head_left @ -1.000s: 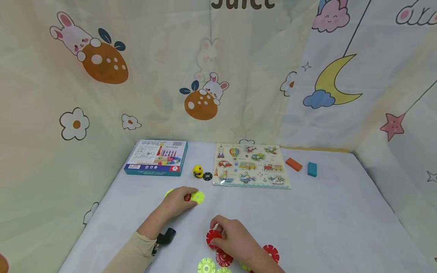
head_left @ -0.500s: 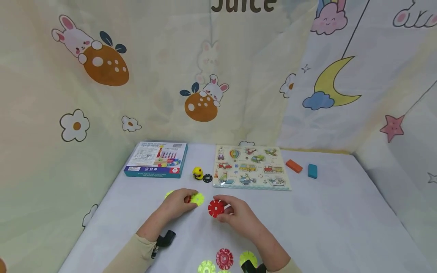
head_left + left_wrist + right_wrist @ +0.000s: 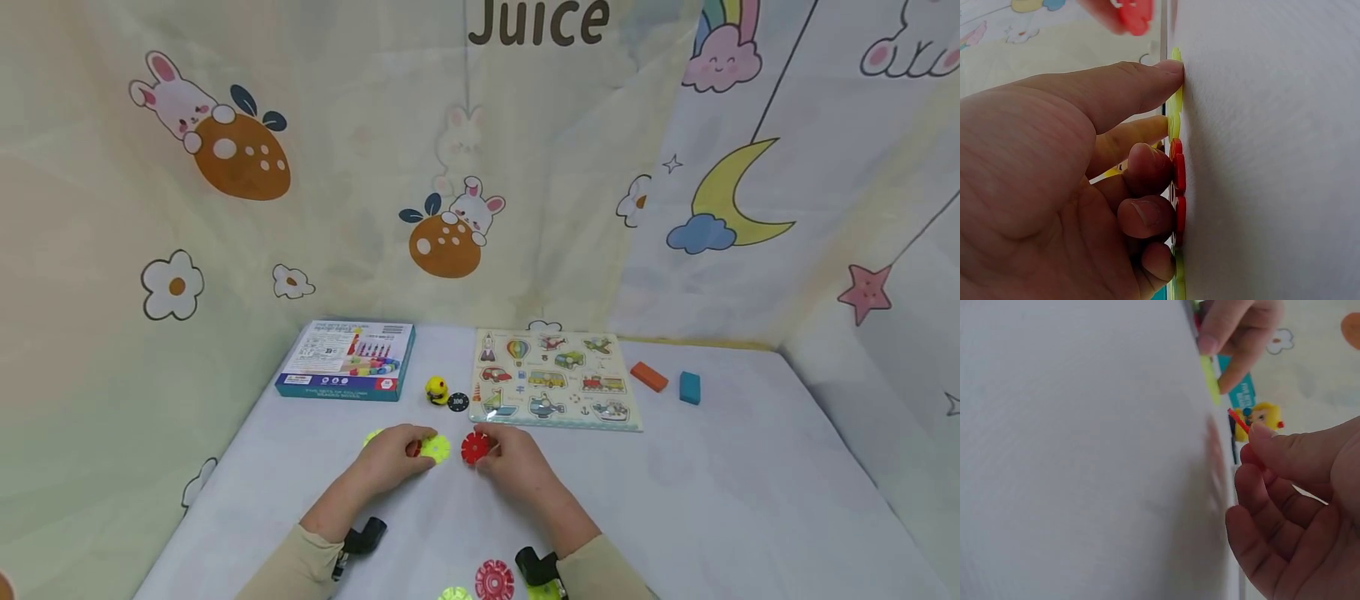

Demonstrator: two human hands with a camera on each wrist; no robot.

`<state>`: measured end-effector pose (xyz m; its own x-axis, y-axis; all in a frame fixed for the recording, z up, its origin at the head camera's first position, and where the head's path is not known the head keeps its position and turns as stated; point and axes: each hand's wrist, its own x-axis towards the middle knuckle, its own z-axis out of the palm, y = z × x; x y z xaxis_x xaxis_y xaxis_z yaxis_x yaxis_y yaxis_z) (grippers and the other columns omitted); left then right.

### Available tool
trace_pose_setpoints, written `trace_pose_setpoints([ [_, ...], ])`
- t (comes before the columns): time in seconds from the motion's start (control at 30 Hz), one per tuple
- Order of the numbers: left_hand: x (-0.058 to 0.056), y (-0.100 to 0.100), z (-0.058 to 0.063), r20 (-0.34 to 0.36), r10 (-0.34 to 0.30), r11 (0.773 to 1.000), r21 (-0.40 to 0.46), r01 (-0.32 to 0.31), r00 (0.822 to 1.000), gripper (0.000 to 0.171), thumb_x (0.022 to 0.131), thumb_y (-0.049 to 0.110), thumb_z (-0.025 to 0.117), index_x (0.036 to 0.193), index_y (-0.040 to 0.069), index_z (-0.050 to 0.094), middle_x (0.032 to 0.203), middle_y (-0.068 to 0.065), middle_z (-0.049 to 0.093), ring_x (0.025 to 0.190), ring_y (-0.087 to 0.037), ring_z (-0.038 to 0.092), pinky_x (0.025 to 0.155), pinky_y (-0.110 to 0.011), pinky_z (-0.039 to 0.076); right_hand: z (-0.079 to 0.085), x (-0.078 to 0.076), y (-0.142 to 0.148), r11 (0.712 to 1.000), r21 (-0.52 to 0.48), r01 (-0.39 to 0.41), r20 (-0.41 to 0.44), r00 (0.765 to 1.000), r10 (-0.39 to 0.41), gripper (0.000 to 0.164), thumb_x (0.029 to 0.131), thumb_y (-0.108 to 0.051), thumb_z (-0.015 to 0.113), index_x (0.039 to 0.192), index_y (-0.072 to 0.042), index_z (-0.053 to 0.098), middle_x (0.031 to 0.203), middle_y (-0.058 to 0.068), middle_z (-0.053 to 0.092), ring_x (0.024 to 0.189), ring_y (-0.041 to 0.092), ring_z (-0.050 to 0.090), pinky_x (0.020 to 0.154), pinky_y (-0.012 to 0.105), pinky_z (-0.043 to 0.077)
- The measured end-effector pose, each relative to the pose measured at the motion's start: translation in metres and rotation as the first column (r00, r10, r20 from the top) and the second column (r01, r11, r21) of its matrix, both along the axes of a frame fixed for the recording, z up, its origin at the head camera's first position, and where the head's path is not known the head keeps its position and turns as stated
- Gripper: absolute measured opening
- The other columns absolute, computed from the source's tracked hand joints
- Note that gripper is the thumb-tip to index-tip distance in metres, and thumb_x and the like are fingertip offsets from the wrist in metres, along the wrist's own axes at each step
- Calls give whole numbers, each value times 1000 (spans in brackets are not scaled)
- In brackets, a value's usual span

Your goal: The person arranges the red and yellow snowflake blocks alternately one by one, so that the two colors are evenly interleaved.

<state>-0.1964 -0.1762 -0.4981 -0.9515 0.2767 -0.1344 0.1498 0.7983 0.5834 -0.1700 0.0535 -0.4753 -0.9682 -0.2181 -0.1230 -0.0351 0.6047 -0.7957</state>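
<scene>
My left hand pinches a yellow-green interlocking disc between thumb and forefinger, low over the white cloth. Beyond it, red discs lie in line under the curled fingers in the left wrist view. Another yellow-green disc peeks out at the far end, mostly hidden by the hand. My right hand holds a red interlocking disc by its right edge with thumb and fingertips. A small gap separates this red disc from the yellow-green one. From the right wrist, the red disc appears tilted and raised off the cloth.
Near the front lie a red disc and a yellow-green disc. Behind the hands are a boxed set, a yellow toy figure, a black chip, a picture puzzle board, an orange block and a blue block.
My right hand has carried the red disc from the discs near the front, forward to just right of the yellow-green disc. My left hand has stayed in place. The head view has tilted slightly upward.
</scene>
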Motion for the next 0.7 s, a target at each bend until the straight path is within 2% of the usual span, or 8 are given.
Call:
trace_pose_setpoints([
  [0.1, 1, 0, -1, 3, -5, 1000, -4, 5, 1000, 47, 81, 38, 73, 125, 22, 63, 124, 3, 59, 112, -21, 51, 95, -47, 42, -8, -2, -3, 998, 68, 17, -12, 1000, -16, 52, 78, -13, 76, 127, -16, 60, 107, -1, 59, 86, 17, 52, 70, 30, 49],
  [0.27, 2, 1, 1, -18, -21, 999, -40, 21, 1000, 47, 82, 37, 72, 125, 22, 62, 122, 3, 60, 109, -20, 53, 93, -45, 43, -13, -3, -7, 986, 164, 6, -55, 999, 3, 49, 78, -22, 78, 124, -19, 62, 97, -4, 58, 87, 15, 50, 70, 29, 47],
  [0.4, 2, 3, 3, -27, -41, 996, -76, 38, 999, 48, 82, 37, 72, 126, 20, 62, 118, 2, 61, 105, -19, 54, 91, -44, 45, -16, -4, -6, 984, 177, 3, -67, 998, 9, 49, 77, -23, 78, 123, -18, 62, 87, -4, 52, 81, 15, 48, 65, 29, 43],
  [0.53, 2, 5, 4, -28, -54, 992, -120, 50, 998, 50, 83, 39, 71, 128, 21, 61, 116, 3, 61, 101, -16, 54, 89, -42, 46, -20, -6, -5, 987, 160, 19, -73, 997, -8, 42, 77, -22, 78, 116, -16, 64, 83, -3, 50, 79, 15, 47, 63, 29, 42],
  [0.7, 3, 5, 8, -48, -71, 985, -159, 62, 996, 51, 81, 38, 73, 127, 21, 61, 98, 6, 60, 85, -13, 51, 76, -33, 47, -22, -7, -6, 989, 146, 21, -70, 998, -11, 36, 78, -23, 77, 112, -19, 66, 85, -2, 50, 80, 16, 46, 64, 29, 42],
])
